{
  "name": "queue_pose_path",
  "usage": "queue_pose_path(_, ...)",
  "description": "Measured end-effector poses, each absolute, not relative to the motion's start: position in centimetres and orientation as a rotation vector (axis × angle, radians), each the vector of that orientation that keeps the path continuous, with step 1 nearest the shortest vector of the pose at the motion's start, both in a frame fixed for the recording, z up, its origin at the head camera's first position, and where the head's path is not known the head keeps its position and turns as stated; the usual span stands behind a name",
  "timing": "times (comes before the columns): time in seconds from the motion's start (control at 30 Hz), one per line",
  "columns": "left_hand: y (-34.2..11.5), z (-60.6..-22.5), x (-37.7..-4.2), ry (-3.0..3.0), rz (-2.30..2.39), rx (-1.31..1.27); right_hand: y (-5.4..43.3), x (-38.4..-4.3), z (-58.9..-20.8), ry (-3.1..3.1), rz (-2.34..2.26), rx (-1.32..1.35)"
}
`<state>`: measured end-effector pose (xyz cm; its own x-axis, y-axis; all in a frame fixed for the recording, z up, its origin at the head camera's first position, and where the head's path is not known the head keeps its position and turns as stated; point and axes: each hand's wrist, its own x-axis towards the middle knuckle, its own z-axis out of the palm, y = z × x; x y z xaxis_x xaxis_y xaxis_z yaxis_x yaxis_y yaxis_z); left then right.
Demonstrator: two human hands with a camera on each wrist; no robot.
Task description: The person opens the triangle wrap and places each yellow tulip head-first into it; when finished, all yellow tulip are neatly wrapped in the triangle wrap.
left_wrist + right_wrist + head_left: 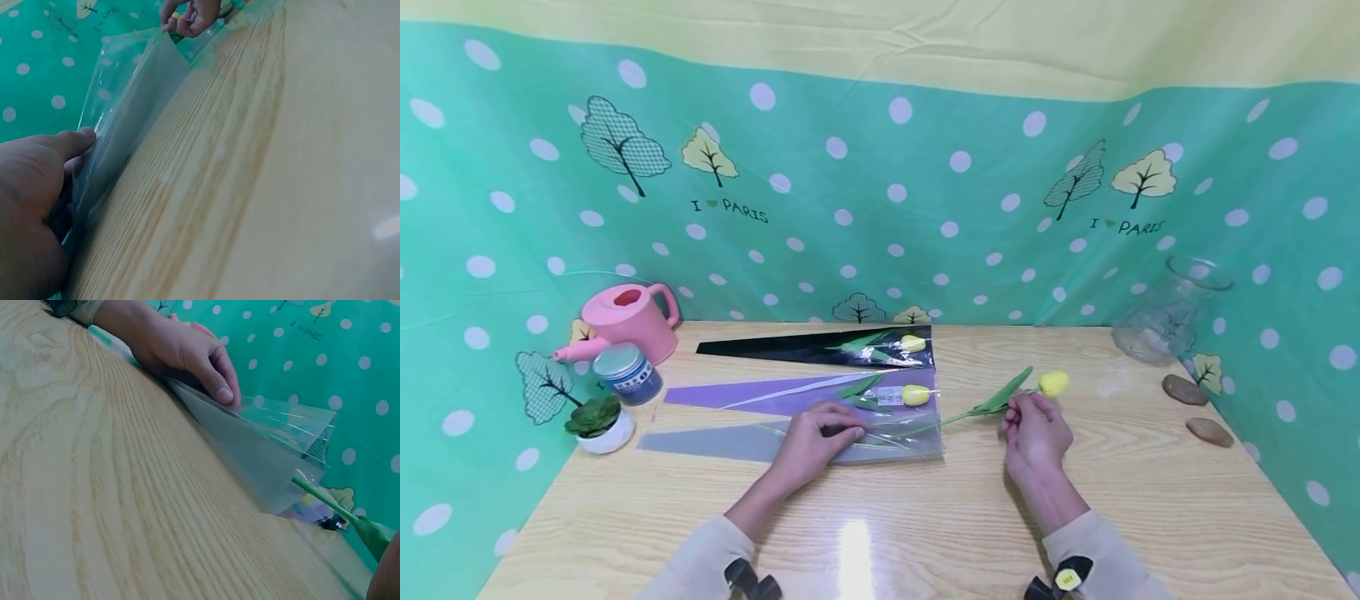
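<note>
My left hand (812,440) pinches the upper layer of a grey-and-clear flower sleeve (707,443), thumb on top in the left wrist view. That lifts the sleeve's wide mouth, so the clear film (294,422) stands apart from the grey backing (244,453). To the right, my right hand (1039,433) holds an artificial yellow tulip (1054,383) just below its bloom, near the long green leaf (1006,392). The tulip's stem (319,495) points left, its end inside the sleeve's mouth. Only a sliver of the right hand (386,575) shows in its own wrist view.
Behind lie a purple sleeve (700,397) and a black sleeve (737,346), each with a yellow tulip inside. At left stand a pink watering can (636,325), a blue jar (628,379) and a potted succulent (598,425). A glass vase (1157,325) and two stones (1185,389) are at right.
</note>
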<state>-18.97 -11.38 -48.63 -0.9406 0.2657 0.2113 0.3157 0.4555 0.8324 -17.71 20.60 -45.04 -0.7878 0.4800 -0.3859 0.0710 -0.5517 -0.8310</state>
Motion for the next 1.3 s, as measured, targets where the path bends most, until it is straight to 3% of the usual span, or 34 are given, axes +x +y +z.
queue_pose_path(1.3, -11.1, -48.6, -19.3, -2.599, -1.545, -0.507, 14.6, -15.3, -46.6, -1.49, 2.447, -0.816)
